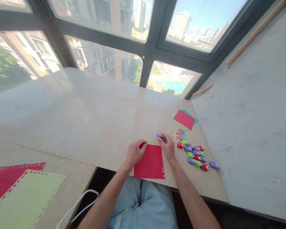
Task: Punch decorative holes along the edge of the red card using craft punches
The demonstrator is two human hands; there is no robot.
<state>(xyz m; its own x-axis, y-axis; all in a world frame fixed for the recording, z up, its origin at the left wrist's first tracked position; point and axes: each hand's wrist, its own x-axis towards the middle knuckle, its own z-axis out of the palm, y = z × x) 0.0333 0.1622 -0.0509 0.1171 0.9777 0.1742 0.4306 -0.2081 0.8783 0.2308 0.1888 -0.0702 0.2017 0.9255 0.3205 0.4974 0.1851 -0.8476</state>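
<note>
A red sheet of paper (147,162) lies at the front edge of the table, with several small punched holes along its right side and one at its top right corner. My left hand (135,152) pinches the sheet's top left corner. Between the fingers of my right hand (168,145) is a purple craft punch (159,135), just above the sheet's top right corner. Right of that hand sits a cluster of purple, green and red craft punches (196,153). Small coloured paper bits (180,134) are scattered behind them.
A stack of red and blue paper (184,119) lies at the back right, near the patterned wall (252,127). At the lower left are punched yellow (28,197) and red sheets (7,179). A white cable (79,200) hangs by the table gap. Windows stand behind the table (97,111).
</note>
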